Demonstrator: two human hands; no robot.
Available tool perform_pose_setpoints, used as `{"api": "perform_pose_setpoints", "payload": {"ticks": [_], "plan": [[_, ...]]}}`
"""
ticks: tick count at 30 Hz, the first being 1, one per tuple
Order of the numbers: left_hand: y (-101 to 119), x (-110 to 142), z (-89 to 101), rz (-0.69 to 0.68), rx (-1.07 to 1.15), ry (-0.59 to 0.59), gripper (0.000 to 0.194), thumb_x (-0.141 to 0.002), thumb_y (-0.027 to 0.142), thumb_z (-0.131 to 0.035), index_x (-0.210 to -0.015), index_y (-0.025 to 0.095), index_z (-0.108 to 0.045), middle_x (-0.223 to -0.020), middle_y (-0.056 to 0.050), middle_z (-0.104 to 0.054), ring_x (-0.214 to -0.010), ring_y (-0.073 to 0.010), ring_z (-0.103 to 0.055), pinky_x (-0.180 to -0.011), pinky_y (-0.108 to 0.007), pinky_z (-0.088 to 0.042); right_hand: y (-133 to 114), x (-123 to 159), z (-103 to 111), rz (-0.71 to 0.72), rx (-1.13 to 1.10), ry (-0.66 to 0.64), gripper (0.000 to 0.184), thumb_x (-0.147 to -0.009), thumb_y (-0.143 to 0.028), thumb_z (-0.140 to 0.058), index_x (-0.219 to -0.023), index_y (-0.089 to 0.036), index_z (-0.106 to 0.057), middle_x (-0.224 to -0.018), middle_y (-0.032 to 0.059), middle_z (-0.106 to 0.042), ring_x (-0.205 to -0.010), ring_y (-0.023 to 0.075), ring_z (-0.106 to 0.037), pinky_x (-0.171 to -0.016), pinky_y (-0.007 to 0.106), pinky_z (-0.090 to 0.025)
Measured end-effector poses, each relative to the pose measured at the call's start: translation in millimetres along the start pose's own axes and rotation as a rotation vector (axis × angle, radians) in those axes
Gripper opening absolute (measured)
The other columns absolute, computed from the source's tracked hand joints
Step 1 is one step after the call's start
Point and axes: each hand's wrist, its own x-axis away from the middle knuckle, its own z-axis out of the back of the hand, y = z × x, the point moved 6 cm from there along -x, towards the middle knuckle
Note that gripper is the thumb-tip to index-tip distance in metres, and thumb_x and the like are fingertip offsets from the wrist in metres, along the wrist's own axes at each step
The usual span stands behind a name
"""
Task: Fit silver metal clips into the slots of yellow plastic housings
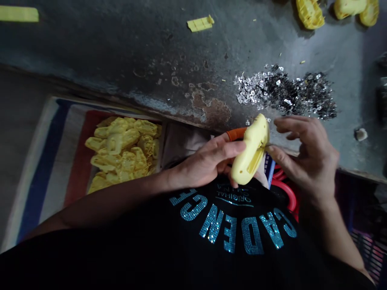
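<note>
My left hand [208, 159] is closed around a yellow plastic housing [249, 155], held tilted in front of my chest. The housing is rounded, with a long slot along its right side and small holes near its ends. An orange cover [236, 133] wraps one finger of that hand. To the right of the housing is my right hand [306, 151], its thumb and fingers apart. The right thumb tip is at the housing's edge; whether it touches I cannot tell. No object shows between the right fingers. Beyond the hands, a pile of small shiny metal clips [287, 92] lies on the bench.
The worn grey bench [121, 44] runs across the top. On it lie a yellow strip piece [200, 24] and more yellow housings [310, 14]. A heap of yellow housings [123, 149] fills a container below left, beside a striped sheet [77, 161]. Red tubing [286, 191] is low right.
</note>
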Motion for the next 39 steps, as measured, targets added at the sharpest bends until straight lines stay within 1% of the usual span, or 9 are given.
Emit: {"api": "perform_pose_setpoints", "payload": {"ticks": [5, 7, 13, 18, 20, 24, 28, 32, 39], "plan": [[9, 15, -13.6, -0.127, -0.168, 0.049, 0.073, -0.098, 0.039, -0.093, -0.164, 0.029, -0.065, -0.137, -0.011, -0.084, -0.112, -0.0246, -0.084, -0.089, -0.028, -0.067, 20, 6, -19, -0.124, -0.243, -0.116, 0.053, -0.103, -0.034, -0.082, -0.153, -0.032, -0.066, -0.140, 0.0095, -0.077, -0.118, 0.0302, -0.080, -0.092, 0.046, -0.069], [11, 22, -15.0, -0.153, -0.245, 0.064, 0.076, -0.097, 0.035, -0.094, -0.168, 0.028, -0.065, -0.141, -0.013, -0.083, -0.116, -0.0257, -0.083, -0.094, -0.030, -0.066, 17, 11, -19, -0.094, -0.256, -0.042, 0.054, -0.101, -0.031, -0.083, -0.152, -0.032, -0.067, -0.138, 0.0096, -0.077, -0.118, 0.0308, -0.079, -0.093, 0.047, -0.070], [12, 29, -13.8, -0.122, -0.563, 0.076, 0.064, -0.102, 0.040, -0.089, -0.163, 0.027, -0.073, -0.126, -0.008, -0.087, -0.073, -0.0110, -0.072, -0.063, -0.019, -0.055, 11, 37, -14, -0.051, -0.131, 0.233, 0.066, -0.093, -0.020, -0.087, -0.155, -0.034, -0.068, -0.138, 0.0143, -0.076, -0.109, 0.0349, -0.076, -0.085, 0.053, -0.072], [14, 15, -22.2, -0.190, -0.582, 0.057, 0.046, -0.099, 0.043, -0.092, -0.140, 0.022, -0.088, -0.133, -0.011, -0.088, -0.116, -0.0250, -0.083, -0.102, -0.031, -0.067, 16, 62, -10, -0.025, -0.027, 0.363, 0.069, -0.092, -0.031, -0.090, -0.157, -0.033, -0.067, -0.135, 0.0117, -0.077, -0.103, 0.0321, -0.076, -0.078, 0.051, -0.069], [10, 10, -19.6, -0.162, -0.507, 0.057, 0.040, -0.097, 0.040, -0.095, -0.132, 0.021, -0.092, -0.136, -0.011, -0.087, -0.129, -0.0262, -0.081, -0.114, -0.031, -0.063, 23, 63, -8, -0.046, -0.059, 0.327, 0.070, -0.092, -0.033, -0.091, -0.157, -0.030, -0.067, -0.136, 0.0115, -0.077, -0.105, 0.0297, -0.075, -0.081, 0.048, -0.068], [3, 4, -1.3, -0.063, -0.160, 0.121, 0.037, -0.091, 0.033, -0.100, -0.125, 0.023, -0.087, -0.121, -0.009, -0.090, -0.105, -0.0237, -0.088, -0.090, -0.028, -0.071, 49, 39, -6, -0.100, -0.100, 0.122, 0.047, -0.102, -0.035, -0.086, -0.146, -0.030, -0.073, -0.126, 0.0084, -0.082, -0.104, 0.0272, -0.077, -0.087, 0.046, -0.065], [19, 6, 11.6, -0.129, 0.006, 0.106, 0.059, -0.094, 0.042, -0.095, -0.147, 0.033, -0.071, -0.138, -0.009, -0.086, -0.104, -0.0346, -0.090, -0.072, -0.035, -0.075, 68, 3, -6, 0.069, 0.423, 0.079, 0.008, -0.108, -0.029, -0.078, -0.114, -0.032, -0.082, -0.111, 0.0034, -0.085, -0.104, 0.0287, -0.072, -0.093, 0.050, -0.052], [27, 9, 22.9, -0.111, 0.027, 0.114, 0.070, -0.099, 0.055, -0.088, -0.162, 0.033, -0.064, -0.157, -0.015, -0.077, -0.110, -0.0370, -0.090, -0.066, -0.032, -0.075, 77, -20, -25, 0.189, 0.624, -0.046, 0.008, -0.111, -0.027, -0.072, -0.107, -0.031, -0.078, -0.105, 0.0018, -0.082, -0.101, 0.0269, -0.065, -0.093, 0.048, -0.044], [17, 7, 25.8, -0.030, 0.089, 0.057, 0.071, -0.100, 0.059, -0.086, -0.159, 0.027, -0.062, -0.141, -0.018, -0.083, -0.109, -0.0366, -0.090, -0.068, -0.031, -0.074, 72, -35, -23, 0.146, 0.511, -0.078, 0.011, -0.105, -0.022, -0.069, -0.097, -0.028, -0.068, -0.093, 0.0023, -0.076, -0.092, 0.0261, -0.065, -0.090, 0.046, -0.045]]}}
